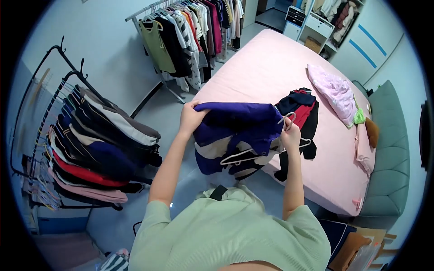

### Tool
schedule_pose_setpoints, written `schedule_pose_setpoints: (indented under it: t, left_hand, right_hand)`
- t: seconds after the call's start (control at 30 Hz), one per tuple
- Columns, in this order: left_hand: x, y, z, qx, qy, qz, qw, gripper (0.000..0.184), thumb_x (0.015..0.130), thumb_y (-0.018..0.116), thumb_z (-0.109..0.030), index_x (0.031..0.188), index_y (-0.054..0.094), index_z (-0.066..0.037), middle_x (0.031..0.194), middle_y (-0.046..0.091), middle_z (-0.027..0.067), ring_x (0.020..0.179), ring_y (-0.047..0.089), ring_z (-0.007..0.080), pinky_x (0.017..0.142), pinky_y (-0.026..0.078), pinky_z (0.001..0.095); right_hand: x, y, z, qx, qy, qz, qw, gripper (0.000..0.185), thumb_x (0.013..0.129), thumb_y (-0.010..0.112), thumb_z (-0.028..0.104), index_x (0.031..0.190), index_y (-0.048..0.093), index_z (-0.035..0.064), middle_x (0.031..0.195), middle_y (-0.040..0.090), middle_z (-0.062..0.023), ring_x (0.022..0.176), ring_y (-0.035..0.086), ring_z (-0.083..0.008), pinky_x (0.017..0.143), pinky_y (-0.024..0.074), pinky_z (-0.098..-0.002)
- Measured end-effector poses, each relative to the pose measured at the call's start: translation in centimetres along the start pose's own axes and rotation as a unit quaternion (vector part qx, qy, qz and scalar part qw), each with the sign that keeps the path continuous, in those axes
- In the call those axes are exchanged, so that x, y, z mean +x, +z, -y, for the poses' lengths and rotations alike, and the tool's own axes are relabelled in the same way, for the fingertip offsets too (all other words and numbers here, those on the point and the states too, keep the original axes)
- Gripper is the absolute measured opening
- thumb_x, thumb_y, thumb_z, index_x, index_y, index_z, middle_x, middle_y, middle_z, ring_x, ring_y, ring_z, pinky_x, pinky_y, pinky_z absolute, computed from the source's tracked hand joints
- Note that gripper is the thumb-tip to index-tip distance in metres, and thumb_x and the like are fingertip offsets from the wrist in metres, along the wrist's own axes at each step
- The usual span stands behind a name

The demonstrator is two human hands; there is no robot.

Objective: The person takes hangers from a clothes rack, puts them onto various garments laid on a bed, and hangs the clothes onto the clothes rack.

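My left hand (192,118) is closed on one upper edge of a purple jacket (244,118) with pale grey-beige panels. The jacket hangs stretched between my two hands, in front of my body and partly over the bed's near corner. My right hand (290,135) is closed around a white clothes hanger (236,161) near its hook, at the jacket's other side. One arm of the hanger shows in front of the purple cloth, and its other end sticks out to the right. Whether my right fingers also pinch the jacket is hidden.
Dark and red clothes (302,110) lie on the pink bed (253,63), near a pink bundle (332,90). A black rack (77,72) of hung clothes stands to the left. Another full clothes rail (135,17) is behind it. Boxes and bags (357,248) sit at lower right.
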State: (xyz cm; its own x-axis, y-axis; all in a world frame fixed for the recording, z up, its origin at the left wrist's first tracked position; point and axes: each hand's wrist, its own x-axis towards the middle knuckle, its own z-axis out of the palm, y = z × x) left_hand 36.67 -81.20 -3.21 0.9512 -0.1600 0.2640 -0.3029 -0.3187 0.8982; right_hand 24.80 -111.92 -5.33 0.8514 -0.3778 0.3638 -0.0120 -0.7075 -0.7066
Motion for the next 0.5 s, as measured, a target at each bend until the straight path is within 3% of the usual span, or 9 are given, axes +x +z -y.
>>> schedule_pose_setpoints:
  t: [0.07, 0.1, 0.13, 0.2, 0.23, 0.27, 0.33, 0.4, 0.5]
  left_hand:
    - [0.3, 0.8, -2.2, -0.024, 0.015, -0.020, 0.999, 0.014, 0.076, 0.064, -0.010, 0.080, 0.063, 0.004, 0.066, 0.063, 0.0107, 0.061, 0.055, 0.0106, 0.059, 0.044, 0.0273]
    - [0.5, 1.2, -2.9, -0.012, 0.028, -0.023, 0.999, 0.019, 0.077, 0.065, -0.013, 0.088, 0.064, 0.003, 0.073, 0.065, 0.0156, 0.064, 0.061, 0.0172, 0.061, 0.046, 0.0291]
    - [0.7, 1.6, -3.4, 0.001, 0.036, -0.031, 0.999, 0.019, 0.077, 0.064, -0.013, 0.088, 0.064, 0.002, 0.074, 0.065, 0.0162, 0.065, 0.062, 0.0202, 0.061, 0.046, 0.0299]
    - [1.0, 2.2, -4.3, 0.028, 0.051, -0.046, 0.997, 0.019, 0.078, 0.063, -0.014, 0.088, 0.065, 0.001, 0.076, 0.065, 0.0174, 0.067, 0.063, 0.0263, 0.062, 0.047, 0.0315]
    - [1.0, 2.4, -5.0, 0.048, 0.064, -0.056, 0.995, 0.020, 0.079, 0.062, -0.017, 0.089, 0.065, 0.000, 0.078, 0.063, 0.0185, 0.072, 0.062, 0.0329, 0.063, 0.047, 0.0341]
    - [1.0, 2.5, -5.5, 0.071, 0.067, -0.056, 0.994, 0.020, 0.080, 0.062, -0.017, 0.090, 0.065, 0.001, 0.078, 0.064, 0.0185, 0.072, 0.063, 0.0311, 0.064, 0.047, 0.0332]
    - [1.1, 2.8, -6.2, 0.117, 0.072, -0.057, 0.989, 0.021, 0.082, 0.060, -0.016, 0.091, 0.064, 0.002, 0.078, 0.064, 0.0185, 0.072, 0.065, 0.0273, 0.066, 0.047, 0.0312]
    - [1.2, 3.0, -6.5, 0.162, 0.079, -0.061, 0.982, 0.022, 0.083, 0.059, -0.020, 0.091, 0.065, 0.000, 0.079, 0.064, 0.0188, 0.074, 0.063, 0.0316, 0.065, 0.048, 0.0340]
    - [1.0, 3.5, -7.2, 0.235, 0.076, -0.058, 0.967, 0.025, 0.083, 0.058, -0.025, 0.092, 0.066, -0.004, 0.080, 0.063, 0.0187, 0.075, 0.061, 0.0348, 0.065, 0.048, 0.0376]
  right_hand:
    - [0.5, -0.1, -0.7, 0.000, 0.001, 0.016, 1.000, 0.024, 0.077, 0.060, 0.019, 0.099, 0.065, 0.0122, 0.065, 0.058, -0.0143, 0.059, 0.058, -0.0311, 0.055, 0.0440, -0.0333]
    - [0.9, -0.4, -0.4, 0.019, -0.068, -0.006, 0.997, 0.025, 0.076, 0.063, 0.021, 0.099, 0.065, 0.0118, 0.063, 0.058, -0.0109, 0.055, 0.056, -0.0253, 0.054, 0.0421, -0.0329]
    - [1.3, -1.6, -0.1, 0.048, -0.027, 0.059, 0.997, 0.024, 0.078, 0.063, 0.022, 0.100, 0.066, 0.0119, 0.062, 0.058, -0.0054, 0.052, 0.050, -0.0137, 0.052, 0.0393, -0.0278]
    - [2.2, -3.5, -0.4, 0.089, 0.066, 0.120, 0.987, 0.022, 0.083, 0.061, 0.022, 0.100, 0.068, 0.0097, 0.062, 0.056, -0.0002, 0.055, 0.045, -0.0055, 0.052, 0.0363, -0.0216]
    - [2.5, -3.1, -1.9, 0.171, -0.003, 0.096, 0.981, 0.021, 0.087, 0.057, 0.020, 0.098, 0.068, 0.0059, 0.059, 0.053, 0.0030, 0.051, 0.040, -0.0035, 0.047, 0.0313, -0.0201]
    - [2.8, -3.8, -2.8, 0.210, -0.017, 0.127, 0.969, 0.024, 0.090, 0.053, 0.020, 0.093, 0.068, 0.0014, 0.053, 0.046, 0.0057, 0.046, 0.036, -0.0027, 0.043, 0.0250, -0.0203]
    - [2.9, -5.9, -2.9, 0.243, 0.050, 0.179, 0.952, 0.028, 0.092, 0.050, 0.019, 0.087, 0.068, -0.0014, 0.049, 0.038, 0.0080, 0.043, 0.030, -0.0010, 0.041, 0.0186, -0.0202]
    - [3.0, -7.1, -2.0, 0.311, 0.070, 0.164, 0.933, 0.032, 0.093, 0.049, 0.020, 0.079, 0.066, -0.0028, 0.049, 0.036, 0.0090, 0.043, 0.027, 0.0000, 0.041, 0.0156, -0.0206]
    - [3.1, -7.7, -0.8, 0.289, 0.054, 0.120, 0.948, 0.030, 0.092, 0.049, 0.020, 0.079, 0.065, -0.0023, 0.050, 0.035, 0.0090, 0.045, 0.027, -0.0003, 0.041, 0.0162, -0.0203]
